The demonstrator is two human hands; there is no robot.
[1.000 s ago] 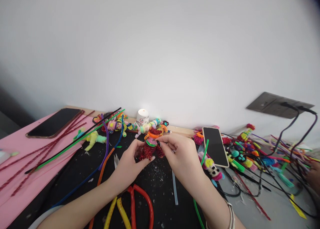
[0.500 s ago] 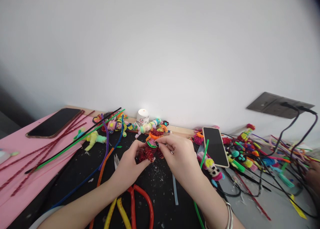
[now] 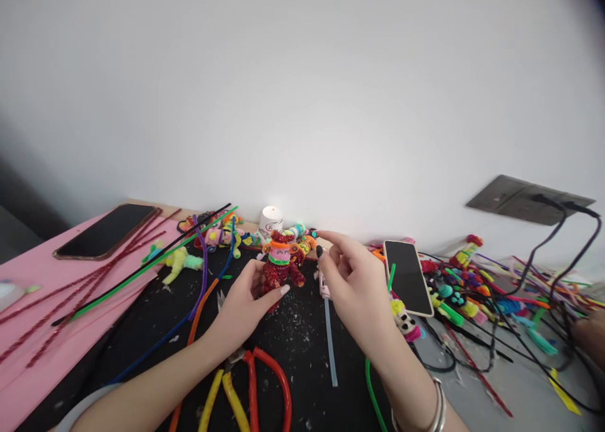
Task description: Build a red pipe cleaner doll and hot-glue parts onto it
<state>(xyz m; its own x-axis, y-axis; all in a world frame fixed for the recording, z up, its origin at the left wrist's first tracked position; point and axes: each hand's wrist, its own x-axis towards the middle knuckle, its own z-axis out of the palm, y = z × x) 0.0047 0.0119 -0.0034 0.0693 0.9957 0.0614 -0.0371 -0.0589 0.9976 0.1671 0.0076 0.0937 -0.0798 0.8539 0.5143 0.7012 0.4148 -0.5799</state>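
Note:
My left hand (image 3: 253, 300) is closed around a sparkly red pipe-cleaner figure (image 3: 278, 274), held upright by its lower body. The figure has a pink and green face and an orange band on its head. To its right, my right hand (image 3: 352, 274) is off the figure, thumb and index finger apart, with nothing visible between them. Beside that hand a translucent stick (image 3: 331, 347) runs down from a pale pink tool (image 3: 324, 285), partly hidden by my fingers. Nearer me lie red-handled pliers (image 3: 271, 381) and a yellow-handled tool (image 3: 222, 400).
Pipe cleaners (image 3: 118, 268) and a dark phone (image 3: 108, 230) lie on a pink board at left. A paper cup (image 3: 271, 219) stands by the wall. Another phone (image 3: 409, 278), fuzzy figures and black cables fill the right. Another person's hand (image 3: 590, 337) is at the right edge.
My right hand has let go of the red figure and moved up and right, its fingers parting. My left hand keeps hold, and the figure's face now shows.

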